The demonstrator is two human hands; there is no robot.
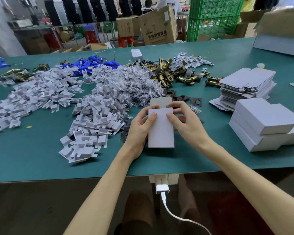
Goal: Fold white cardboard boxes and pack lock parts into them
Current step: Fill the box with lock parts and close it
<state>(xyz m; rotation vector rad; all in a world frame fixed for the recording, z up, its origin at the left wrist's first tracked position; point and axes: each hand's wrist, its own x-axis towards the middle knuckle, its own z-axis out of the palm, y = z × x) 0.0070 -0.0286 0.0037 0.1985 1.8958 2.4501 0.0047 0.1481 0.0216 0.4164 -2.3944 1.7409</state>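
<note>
Risk: the far flap (160,101) of the box (160,131) stands open. Tucked off-line, it may crease or jam, and hard thumb pressure could dent the thin face. Whether the box is filled cannot be told; any contents could slide out if the open end tips down. The left hand (139,129) grips the box's left edge, thumb on the upper face. The right hand (185,121) grips the right edge likewise, fingers curled near the flap. The box is held over the table (41,158), near centre, right of the insert pile (92,106).
</note>
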